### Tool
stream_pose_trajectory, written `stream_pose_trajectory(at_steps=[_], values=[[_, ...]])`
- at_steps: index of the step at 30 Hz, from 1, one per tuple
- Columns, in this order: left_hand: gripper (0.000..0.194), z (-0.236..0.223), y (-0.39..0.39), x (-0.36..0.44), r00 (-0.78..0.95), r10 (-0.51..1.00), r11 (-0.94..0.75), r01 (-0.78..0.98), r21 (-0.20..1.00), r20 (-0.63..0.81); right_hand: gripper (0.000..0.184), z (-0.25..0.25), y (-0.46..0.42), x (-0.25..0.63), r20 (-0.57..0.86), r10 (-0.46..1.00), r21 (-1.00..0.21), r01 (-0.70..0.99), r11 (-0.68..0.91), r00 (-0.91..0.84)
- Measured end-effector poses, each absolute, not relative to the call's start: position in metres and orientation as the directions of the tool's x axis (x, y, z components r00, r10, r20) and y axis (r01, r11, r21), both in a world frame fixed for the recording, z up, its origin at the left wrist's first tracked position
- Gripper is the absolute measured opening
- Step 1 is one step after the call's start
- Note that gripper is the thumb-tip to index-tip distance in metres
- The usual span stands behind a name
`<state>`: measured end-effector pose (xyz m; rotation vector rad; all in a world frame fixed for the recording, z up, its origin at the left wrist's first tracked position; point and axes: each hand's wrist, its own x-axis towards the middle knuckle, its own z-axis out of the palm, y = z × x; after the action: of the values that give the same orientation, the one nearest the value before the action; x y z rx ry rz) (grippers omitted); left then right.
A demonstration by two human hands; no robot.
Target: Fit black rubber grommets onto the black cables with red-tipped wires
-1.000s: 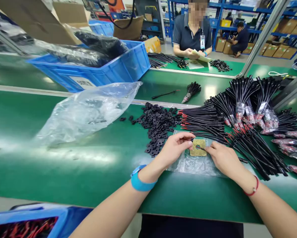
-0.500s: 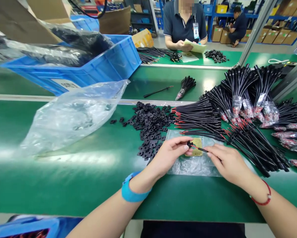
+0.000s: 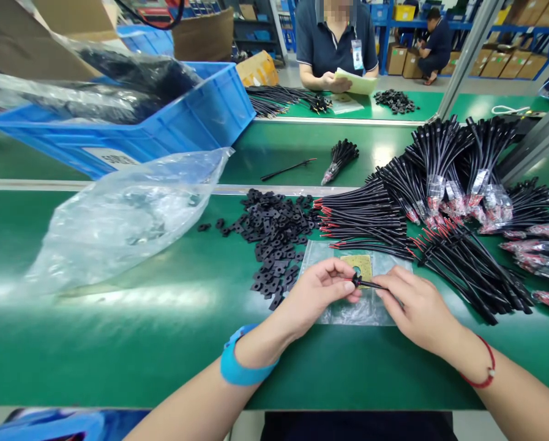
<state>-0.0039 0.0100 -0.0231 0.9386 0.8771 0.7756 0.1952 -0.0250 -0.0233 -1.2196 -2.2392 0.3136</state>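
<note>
My left hand (image 3: 319,291) pinches a small black rubber piece (image 3: 357,281) at the tip of a thin black cable (image 3: 371,285). My right hand (image 3: 414,306) grips that cable just to the right. Both hands hover over a clear plastic sheet (image 3: 347,312) on which a tan square plate with a hole (image 3: 359,264) lies. A heap of black rubber pieces (image 3: 276,236) lies left of the hands. Black cables with red ends (image 3: 366,220) are stacked right behind them.
A crumpled clear bag (image 3: 127,214) lies on the green table (image 3: 118,343) at the left. A blue bin (image 3: 173,122) with bagged parts stands behind it. Bundled cables (image 3: 462,171) fill the right side. Across the belt another person (image 3: 336,43) handles a sheet.
The hands have lifted the cable off the tan plate and drawn it slightly toward me. The left fingers now hold the black piece on the cable's tip. The camera tilted down a little.
</note>
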Motion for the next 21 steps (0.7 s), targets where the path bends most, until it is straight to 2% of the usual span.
stream_pose_trajectory(at_steps=[5,7,9,11,15,17,21], values=[[0.023,-0.02,0.008,-0.004,0.401,0.88,0.327,-0.117,0.938,-0.256,0.03,-0.021,-0.03,0.191,0.407,0.79,-0.205,0.797,0.569,-0.459],[0.021,-0.019,0.007,-0.004,0.396,0.886,0.288,-0.069,0.955,-0.239,0.032,-0.019,-0.032,0.19,0.382,0.79,-0.182,0.799,0.573,-0.479],[0.017,-0.019,0.006,-0.004,0.414,0.884,0.244,-0.013,0.97,-0.217,0.032,-0.017,-0.034,0.191,0.325,0.813,-0.268,0.777,0.569,-0.483],[0.012,-0.018,0.005,-0.005,0.431,0.888,0.146,0.073,0.987,-0.164,0.031,-0.014,-0.033,0.192,0.208,0.854,-0.428,0.741,0.518,-0.477],[0.004,-0.015,0.001,-0.007,0.484,0.875,-0.184,0.315,0.931,0.009,0.032,-0.01,-0.03,0.195,-0.056,0.882,-0.728,0.624,0.285,-0.468],[0.004,-0.015,0.0,-0.007,0.518,0.853,-0.294,0.376,0.879,0.064,0.034,-0.012,-0.029,0.195,-0.12,0.881,-0.803,0.566,0.185,-0.458],[0.007,-0.017,-0.002,-0.007,0.548,0.829,-0.374,0.391,0.841,0.114,0.035,-0.019,-0.029,0.191,-0.193,0.866,-0.862,0.501,0.075,-0.462]])
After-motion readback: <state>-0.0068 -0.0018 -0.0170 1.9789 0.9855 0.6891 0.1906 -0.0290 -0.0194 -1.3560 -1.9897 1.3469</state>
